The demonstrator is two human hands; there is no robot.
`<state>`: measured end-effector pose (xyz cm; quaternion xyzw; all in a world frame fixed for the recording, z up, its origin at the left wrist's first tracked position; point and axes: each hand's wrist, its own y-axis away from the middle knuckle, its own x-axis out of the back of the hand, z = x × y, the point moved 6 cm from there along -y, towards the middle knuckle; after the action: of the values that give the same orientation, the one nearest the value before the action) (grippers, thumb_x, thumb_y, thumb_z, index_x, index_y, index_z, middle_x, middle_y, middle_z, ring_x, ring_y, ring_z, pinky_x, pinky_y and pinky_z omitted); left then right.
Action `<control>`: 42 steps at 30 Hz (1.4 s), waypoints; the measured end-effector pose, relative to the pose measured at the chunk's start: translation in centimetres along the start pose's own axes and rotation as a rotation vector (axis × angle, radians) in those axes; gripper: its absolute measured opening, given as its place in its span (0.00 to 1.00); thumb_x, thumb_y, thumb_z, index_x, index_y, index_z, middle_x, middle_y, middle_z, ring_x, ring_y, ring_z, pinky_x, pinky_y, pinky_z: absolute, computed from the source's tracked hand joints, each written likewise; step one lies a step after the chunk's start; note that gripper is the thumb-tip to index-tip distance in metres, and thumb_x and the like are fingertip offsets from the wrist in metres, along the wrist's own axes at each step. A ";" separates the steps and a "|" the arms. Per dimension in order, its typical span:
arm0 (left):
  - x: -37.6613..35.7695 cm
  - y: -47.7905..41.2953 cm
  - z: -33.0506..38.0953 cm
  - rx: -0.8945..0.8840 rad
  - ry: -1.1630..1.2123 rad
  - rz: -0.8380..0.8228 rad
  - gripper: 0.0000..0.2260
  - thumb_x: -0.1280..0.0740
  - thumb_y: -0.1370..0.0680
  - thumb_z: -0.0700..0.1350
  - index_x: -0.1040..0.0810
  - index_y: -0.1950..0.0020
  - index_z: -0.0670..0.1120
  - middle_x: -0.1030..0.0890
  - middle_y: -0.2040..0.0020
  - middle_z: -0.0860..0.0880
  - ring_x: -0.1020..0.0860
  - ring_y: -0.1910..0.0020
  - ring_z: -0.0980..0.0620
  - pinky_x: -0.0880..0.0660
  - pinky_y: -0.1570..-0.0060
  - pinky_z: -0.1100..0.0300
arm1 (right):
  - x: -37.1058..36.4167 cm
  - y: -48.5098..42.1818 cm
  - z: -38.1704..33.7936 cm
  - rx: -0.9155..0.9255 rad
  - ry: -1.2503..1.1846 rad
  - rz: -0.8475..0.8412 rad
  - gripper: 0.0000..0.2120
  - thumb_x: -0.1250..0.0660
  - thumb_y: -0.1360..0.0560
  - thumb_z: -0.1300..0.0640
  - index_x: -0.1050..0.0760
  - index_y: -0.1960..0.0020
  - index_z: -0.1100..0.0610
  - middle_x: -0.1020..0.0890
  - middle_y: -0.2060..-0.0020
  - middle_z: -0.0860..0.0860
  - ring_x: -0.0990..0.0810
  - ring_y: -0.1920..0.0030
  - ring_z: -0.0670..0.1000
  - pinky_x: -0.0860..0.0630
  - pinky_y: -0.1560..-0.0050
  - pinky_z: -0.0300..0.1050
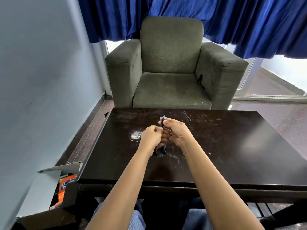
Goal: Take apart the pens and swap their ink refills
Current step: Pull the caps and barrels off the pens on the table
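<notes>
Dark, slim pen with a blue tip (162, 121) stands nearly upright above the scratched dark wooden table (216, 146), pinched near its top by the right hand (174, 130). Just beside it, the left hand (152, 137) is curled closed; its contents are hidden. Two dark pen barrels (164, 148) poke out below both hands.

- Your landmark is the grey-green armchair (172, 63), facing you.
- Just in front of it stands the dark, scratched surface (216, 146).
- Behind it hang blue curtains (232, 19), with daylight coming in beneath them.
- To its left you see a pale blue wall (41, 80).
- Under it the reddish-brown floor (282, 117) shines.
- Nearer you, left of it, sits an open cardboard box (63, 188).
</notes>
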<state>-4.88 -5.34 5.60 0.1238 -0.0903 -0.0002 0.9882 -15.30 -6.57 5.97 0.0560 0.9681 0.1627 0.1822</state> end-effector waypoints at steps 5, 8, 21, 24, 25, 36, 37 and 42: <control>0.4 -0.8 -0.2 -0.044 -0.037 0.089 0.12 0.42 0.19 0.46 0.20 0.48 0.45 0.17 0.52 0.46 0.17 0.53 0.49 0.18 0.56 0.56 | -0.6 -0.2 0.1 -0.017 0.033 -0.008 0.05 0.33 0.23 0.57 0.23 0.56 0.58 0.22 0.65 0.53 0.27 0.71 0.48 0.27 0.74 0.37; 0.2 -1.2 -0.6 -0.053 -0.041 0.086 0.12 0.41 0.19 0.46 0.19 0.47 0.44 0.17 0.52 0.45 0.17 0.53 0.48 0.18 0.55 0.55 | -0.2 -0.8 0.4 -0.015 0.065 0.035 0.04 0.30 0.25 0.60 0.21 0.53 0.61 0.24 0.67 0.54 0.25 0.75 0.47 0.26 0.77 0.38; 0.3 -1.8 -1.4 0.030 -0.013 0.049 0.12 0.42 0.19 0.44 0.20 0.46 0.43 0.17 0.53 0.44 0.20 0.63 0.53 0.19 0.61 0.58 | -0.2 -0.8 0.7 -0.019 0.055 0.026 0.08 0.41 0.21 0.66 0.24 0.53 0.60 0.20 0.64 0.54 0.25 0.72 0.50 0.25 0.77 0.39; 0.4 -1.8 -1.4 0.036 -0.016 0.045 0.12 0.42 0.18 0.45 0.19 0.47 0.43 0.17 0.51 0.44 0.18 0.57 0.50 0.18 0.58 0.57 | -0.4 -0.6 0.8 -0.031 0.061 -0.010 0.05 0.38 0.21 0.63 0.24 0.53 0.60 0.20 0.63 0.54 0.25 0.70 0.51 0.23 0.74 0.41; 0.4 -1.8 -1.5 0.040 -0.016 0.041 0.12 0.42 0.18 0.45 0.19 0.48 0.43 0.17 0.51 0.44 0.17 0.56 0.50 0.18 0.58 0.56 | -0.4 -0.6 0.9 -0.033 0.070 -0.016 0.03 0.35 0.22 0.62 0.24 0.54 0.60 0.21 0.65 0.55 0.25 0.71 0.50 0.22 0.74 0.42; 0.0 -2.3 0.5 0.013 -0.098 -0.001 0.10 0.41 0.19 0.45 0.23 0.43 0.47 0.18 0.47 0.44 0.18 0.52 0.48 0.18 0.58 0.55 | -0.1 -1.1 0.3 -0.040 -0.039 -0.010 0.05 0.38 0.21 0.62 0.23 0.52 0.60 0.21 0.65 0.54 0.26 0.75 0.47 0.27 0.74 0.39; -0.1 -2.4 0.7 0.019 -0.109 -0.013 0.10 0.41 0.19 0.44 0.23 0.42 0.47 0.19 0.47 0.44 0.18 0.52 0.48 0.18 0.58 0.54 | 0.0 -1.3 0.4 -0.034 -0.036 -0.006 0.03 0.34 0.23 0.61 0.23 0.52 0.60 0.22 0.67 0.54 0.26 0.73 0.48 0.25 0.72 0.41; -1.1 -2.5 0.4 0.051 -0.092 -0.099 0.10 0.43 0.18 0.44 0.24 0.44 0.48 0.19 0.51 0.46 0.19 0.60 0.52 0.19 0.57 0.55 | 0.8 -2.0 0.9 -0.082 -0.087 0.084 0.03 0.34 0.24 0.62 0.21 0.52 0.60 0.23 0.69 0.53 0.29 0.72 0.49 0.29 0.72 0.41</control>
<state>-5.98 -7.79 5.15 0.1528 -0.1291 -0.0526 0.9784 -15.82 -8.03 4.25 0.0962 0.9485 0.2074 0.2193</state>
